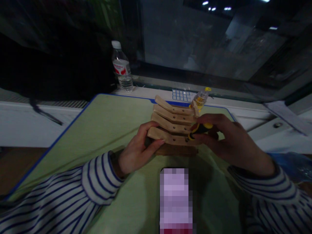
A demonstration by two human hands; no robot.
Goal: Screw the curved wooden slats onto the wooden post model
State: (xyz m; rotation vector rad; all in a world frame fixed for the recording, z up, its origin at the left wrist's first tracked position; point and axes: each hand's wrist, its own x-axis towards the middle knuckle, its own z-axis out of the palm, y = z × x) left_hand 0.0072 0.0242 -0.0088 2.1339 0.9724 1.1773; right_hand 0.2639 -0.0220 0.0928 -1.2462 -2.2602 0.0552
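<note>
A phone fronts the wooden rack the left hand pinches, right hand gripping a screwdriver, bottle behind.

No readable text: red-white label on clear bottle blurred; phone screen pixelated.

Soft shadows cross the dimly lit table.

Phone blurred, cut off at six o'clock, screwdriver partly hidden by right hand, sleeve cropped at eight o'clock
</note>
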